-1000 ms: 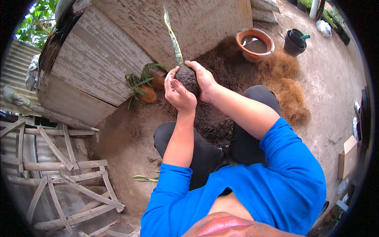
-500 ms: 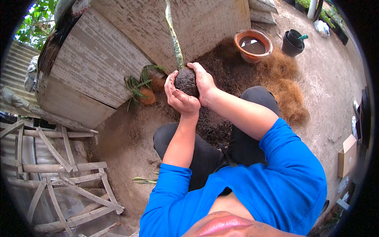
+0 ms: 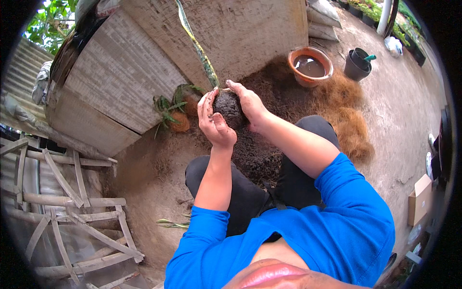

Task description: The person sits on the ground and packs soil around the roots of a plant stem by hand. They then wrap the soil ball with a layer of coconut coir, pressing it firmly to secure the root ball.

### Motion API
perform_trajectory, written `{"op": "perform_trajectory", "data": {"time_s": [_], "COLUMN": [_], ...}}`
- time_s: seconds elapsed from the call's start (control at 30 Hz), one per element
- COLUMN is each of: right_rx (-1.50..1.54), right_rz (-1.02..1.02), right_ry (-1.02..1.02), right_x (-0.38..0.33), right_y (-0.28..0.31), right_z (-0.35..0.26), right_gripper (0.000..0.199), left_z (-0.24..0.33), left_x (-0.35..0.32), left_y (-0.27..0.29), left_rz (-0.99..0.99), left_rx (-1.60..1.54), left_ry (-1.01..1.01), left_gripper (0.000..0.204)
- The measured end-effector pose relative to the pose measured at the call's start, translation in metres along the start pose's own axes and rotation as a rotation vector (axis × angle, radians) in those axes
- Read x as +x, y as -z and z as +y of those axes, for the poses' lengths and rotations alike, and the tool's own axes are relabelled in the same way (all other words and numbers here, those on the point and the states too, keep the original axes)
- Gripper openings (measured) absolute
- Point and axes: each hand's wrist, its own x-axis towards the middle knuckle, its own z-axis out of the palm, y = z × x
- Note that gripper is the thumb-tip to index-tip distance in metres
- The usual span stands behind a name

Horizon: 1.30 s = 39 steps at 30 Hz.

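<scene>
Head view, from left to right: a weathered grey bamboo frame (image 3: 62,212) lies at the far left beside a grey block wall (image 3: 115,91). At the wall's foot sit two small finished moss-and-fibre plant balls with green spiky leaves (image 3: 174,110). Next comes the left hand (image 3: 214,123), fingers curled and pressed against the near-left side of a dark round ball of damp soil (image 3: 228,107), from whose top a long narrow green-and-yellow leaf (image 3: 197,48) rises against the wall. The right hand (image 3: 246,102) cups the ball's far-right side, so the ball is squeezed between both palms, held above a loose dark soil heap (image 3: 260,149) between the person's knees. Further right stand a terracotta bowl of brown water (image 3: 310,66), a black plastic pot (image 3: 357,65) and a mound of brown coconut fibre (image 3: 344,115).

The likely trouble: uneven or too hard a squeeze could crack the ball, crumbling soil back onto the heap and loosening the leaf's base; a tilt could bend or snap the leaf.
</scene>
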Motion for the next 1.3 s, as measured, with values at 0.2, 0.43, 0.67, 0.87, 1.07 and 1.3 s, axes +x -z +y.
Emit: {"op": "perform_trajectory", "data": {"time_s": [0.2, 0.43, 0.67, 0.87, 1.07, 1.3], "right_rx": [-0.127, -0.264, -0.182, -0.290, -0.315, -0.313], "right_rz": [-0.020, -0.030, -0.014, -0.051, -0.080, -0.076], "right_ry": [0.168, 0.311, 0.251, 0.333, 0.353, 0.389], "right_x": [-0.008, -0.003, -0.011, -0.016, -0.018, -0.019], "right_y": [-0.005, 0.005, -0.002, -0.002, -0.003, -0.004], "right_z": [-0.001, 0.008, 0.005, 0.002, 0.000, 0.002], "right_gripper": [0.027, 0.025, 0.024, 0.020, 0.018, 0.018], "left_z": [0.006, 0.007, 0.005, 0.007, 0.006, 0.008], "left_x": [0.004, -0.003, -0.006, -0.005, -0.008, -0.007], "left_y": [0.005, 0.005, 0.004, 0.003, 0.004, 0.003], "left_rz": [-0.015, 0.021, 0.084, 0.102, 0.096, 0.092], "left_rx": [0.032, -0.028, -0.014, -0.075, 0.008, 0.013], "left_ry": [-0.073, -0.105, -0.214, -0.263, -0.286, -0.250], "left_gripper": [0.056, 0.053, 0.059, 0.059, 0.060, 0.056]}}
